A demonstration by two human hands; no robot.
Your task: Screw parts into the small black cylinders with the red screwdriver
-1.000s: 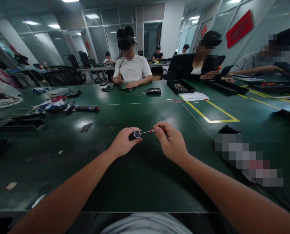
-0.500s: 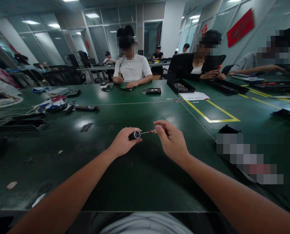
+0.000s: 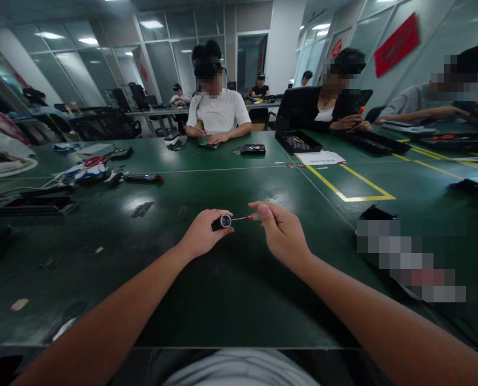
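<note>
The left hand (image 3: 203, 234) is closed around a small dark cylinder (image 3: 221, 222), with its round metal-rimmed end turned toward the right hand. A thin screwdriver (image 3: 247, 217) bridges the gap: its tip meets the cylinder's end face, and its red handle is pinched between thumb and fingers of the right hand (image 3: 284, 234). Both hands sit just above the green desk (image 3: 206, 300), near its middle. Judged from this, the driver is engaged and the work on the end face is underway, not finished. Whether a screw is seated, loose or absent cannot be told; the part is too small.
</note>
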